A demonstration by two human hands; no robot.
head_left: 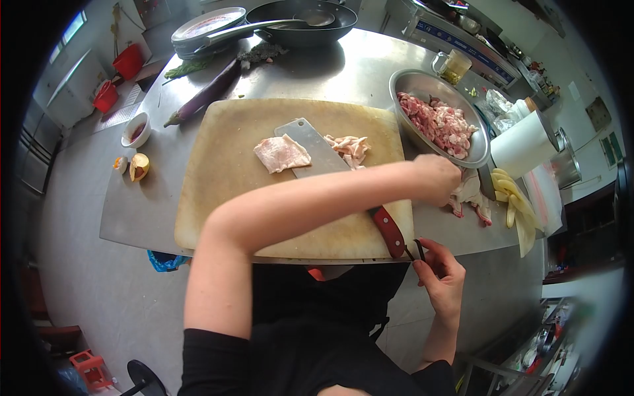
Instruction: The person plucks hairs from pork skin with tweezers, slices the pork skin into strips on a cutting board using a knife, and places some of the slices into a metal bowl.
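My left arm reaches across the cutting board to the right. My left hand is closed beside raw meat pieces; its fingertips are hidden, so what it grips cannot be made out. Below the board's right front corner, my right hand pinches a thin black strip between thumb and finger. Close by, the red handle of a cleaver juts toward the board's front edge. The cleaver's blade lies flat between a slab of raw meat and cut strips. My forearm covers part of the cleaver.
A metal bowl of raw meat stands behind my left hand. Pale yellow slices, a white paper roll and a glass mug are right. An eggplant, wok and small sauce bowl are left and back.
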